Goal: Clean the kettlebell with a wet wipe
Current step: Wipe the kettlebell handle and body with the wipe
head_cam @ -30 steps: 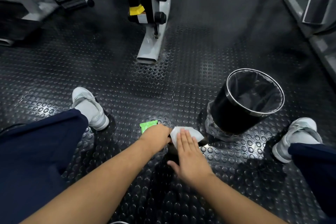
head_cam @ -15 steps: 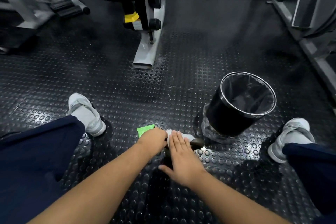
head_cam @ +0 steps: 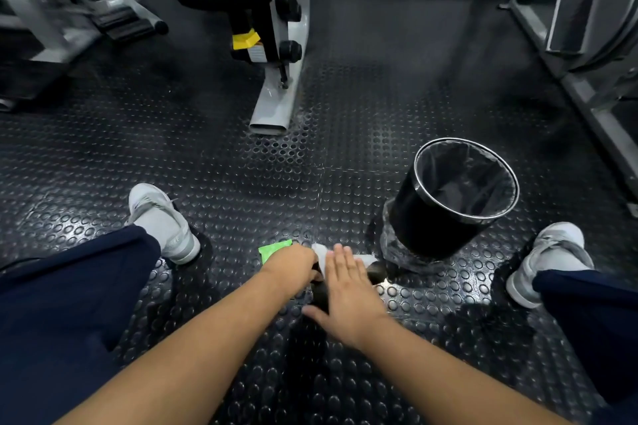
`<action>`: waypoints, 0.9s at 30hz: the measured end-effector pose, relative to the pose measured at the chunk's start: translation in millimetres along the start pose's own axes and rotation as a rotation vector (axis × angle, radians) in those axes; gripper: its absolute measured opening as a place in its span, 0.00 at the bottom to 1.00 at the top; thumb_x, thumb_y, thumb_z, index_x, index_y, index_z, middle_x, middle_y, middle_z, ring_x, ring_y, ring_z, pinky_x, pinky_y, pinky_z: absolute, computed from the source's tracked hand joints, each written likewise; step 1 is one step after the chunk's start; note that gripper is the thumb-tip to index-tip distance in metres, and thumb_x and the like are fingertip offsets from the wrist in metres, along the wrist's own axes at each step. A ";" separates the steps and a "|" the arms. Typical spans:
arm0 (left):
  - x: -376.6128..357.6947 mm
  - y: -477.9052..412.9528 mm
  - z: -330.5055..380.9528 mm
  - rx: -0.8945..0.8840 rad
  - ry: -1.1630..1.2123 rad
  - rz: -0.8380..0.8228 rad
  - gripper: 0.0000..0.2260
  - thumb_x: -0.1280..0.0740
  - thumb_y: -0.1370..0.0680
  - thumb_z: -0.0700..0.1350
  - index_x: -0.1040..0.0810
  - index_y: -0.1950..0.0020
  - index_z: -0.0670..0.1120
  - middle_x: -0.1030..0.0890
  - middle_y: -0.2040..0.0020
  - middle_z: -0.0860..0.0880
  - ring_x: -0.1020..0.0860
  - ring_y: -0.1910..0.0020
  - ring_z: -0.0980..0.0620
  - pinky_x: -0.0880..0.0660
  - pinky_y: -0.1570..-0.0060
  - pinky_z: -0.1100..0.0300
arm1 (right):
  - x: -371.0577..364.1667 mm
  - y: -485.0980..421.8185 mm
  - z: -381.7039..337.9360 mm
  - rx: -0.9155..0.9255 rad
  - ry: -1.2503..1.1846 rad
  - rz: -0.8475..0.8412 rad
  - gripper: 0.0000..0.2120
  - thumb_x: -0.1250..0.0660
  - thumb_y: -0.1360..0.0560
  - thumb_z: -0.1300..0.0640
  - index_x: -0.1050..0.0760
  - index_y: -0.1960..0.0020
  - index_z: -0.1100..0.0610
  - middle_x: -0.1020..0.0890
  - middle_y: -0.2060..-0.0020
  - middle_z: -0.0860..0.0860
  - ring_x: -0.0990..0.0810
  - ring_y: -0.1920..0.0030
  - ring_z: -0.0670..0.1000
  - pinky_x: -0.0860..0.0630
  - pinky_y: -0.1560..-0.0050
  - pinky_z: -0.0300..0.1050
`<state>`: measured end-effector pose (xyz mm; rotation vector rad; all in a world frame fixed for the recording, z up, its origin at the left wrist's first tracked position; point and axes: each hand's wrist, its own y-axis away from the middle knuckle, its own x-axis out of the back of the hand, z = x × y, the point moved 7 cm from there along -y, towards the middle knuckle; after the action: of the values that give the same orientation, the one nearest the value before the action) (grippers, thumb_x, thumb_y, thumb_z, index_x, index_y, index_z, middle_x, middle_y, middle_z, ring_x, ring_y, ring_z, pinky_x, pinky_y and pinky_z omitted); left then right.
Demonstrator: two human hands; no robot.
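**Studded rubber gym floor, wipe pressed on the kettlebell**

Black studded rubber floor (head_cam: pixel 241 179) filled the head view, with a grey machine leg (head_cam: pixel 274 107) standing at the far middle and more equipment frames at both upper corners. A person sat with legs spread in dark blue trousers, a grey left shoe (head_cam: pixel 162 221) and a grey right shoe (head_cam: pixel 552 252) planted well apart.

Between the feet, low in the middle, sat the black kettlebell (head_cam: pixel 377 272), mostly covered by both hands. The left hand (head_cam: pixel 291 264) was curled down on its left side, fingers bent round it, though the grip itself was largely hidden. The right hand (head_cam: pixel 348 300) lay flat, fingers straight and close together, pressing the white wet wipe (head_cam: pixel 366 258) onto the kettlebell; the wipe's edges showed beyond the fingertips.

A green packet (head_cam: pixel 274 248) lay on the floor just beyond the left hand, partly hidden by it. A black bin (head_cam: pixel 431 217) with a clear liner and a metal rim stood near the kettlebell's right.
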<state>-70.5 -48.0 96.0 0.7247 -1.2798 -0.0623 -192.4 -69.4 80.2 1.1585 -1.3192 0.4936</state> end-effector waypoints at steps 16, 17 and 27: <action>-1.2 -2.5 3.4 0.009 0.038 -0.057 0.15 0.34 0.18 0.53 0.22 0.39 0.43 0.17 0.46 0.43 0.19 0.46 0.44 0.26 0.53 0.56 | -0.3 16.2 39.8 -0.143 -0.083 0.019 0.55 0.52 0.23 0.24 0.68 0.18 0.64 0.64 0.18 0.62 0.64 0.18 0.60 0.57 0.17 0.57; -1.4 -2.2 2.4 0.010 0.038 -0.050 0.15 0.34 0.18 0.53 0.21 0.40 0.43 0.17 0.46 0.44 0.19 0.47 0.44 0.26 0.54 0.56 | 1.1 13.2 34.1 -0.140 -0.073 0.017 0.55 0.52 0.23 0.23 0.68 0.19 0.64 0.64 0.18 0.62 0.65 0.18 0.61 0.58 0.17 0.58; -0.3 0.6 -1.0 -0.020 -0.017 0.075 0.08 0.35 0.20 0.46 0.19 0.49 0.44 0.16 0.52 0.45 0.18 0.54 0.46 0.27 0.61 0.57 | 1.6 7.9 -2.1 0.072 -0.029 0.045 0.51 0.49 0.20 0.28 0.69 0.18 0.61 0.68 0.19 0.58 0.70 0.19 0.57 0.61 0.18 0.58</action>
<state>-69.9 -46.9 96.0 0.6602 -1.3195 -0.0204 -197.6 -64.9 84.9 1.2010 -1.3642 0.5626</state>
